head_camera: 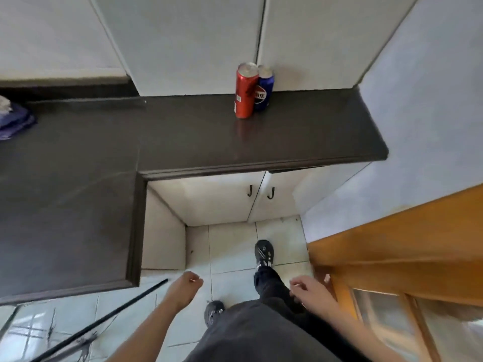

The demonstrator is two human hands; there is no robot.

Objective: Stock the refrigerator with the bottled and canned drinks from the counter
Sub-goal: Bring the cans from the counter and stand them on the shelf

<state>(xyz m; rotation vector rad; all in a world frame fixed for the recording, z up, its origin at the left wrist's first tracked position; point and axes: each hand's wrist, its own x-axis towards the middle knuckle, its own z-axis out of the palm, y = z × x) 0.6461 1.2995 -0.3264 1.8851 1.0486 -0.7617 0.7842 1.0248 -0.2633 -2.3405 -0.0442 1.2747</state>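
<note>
While both grips are hanging low and holding nothing, the red can (245, 91) is standing upright on the bench (183, 131), well ahead of and above them, its long axis vertical. The blue can (265, 87) is standing upright just to its right and a little farther back, touching it, close to the white panel (209, 43) behind. The left grip (187, 284) and right grip (311, 290) are both curling loosely, empty. The cans are sitting about midway between their lines, so I am judging the red suits the left, the blue the right. Below the bench, two doors (235, 197) are sitting closed, hiding any contents. No refrigerator is showing.
</note>
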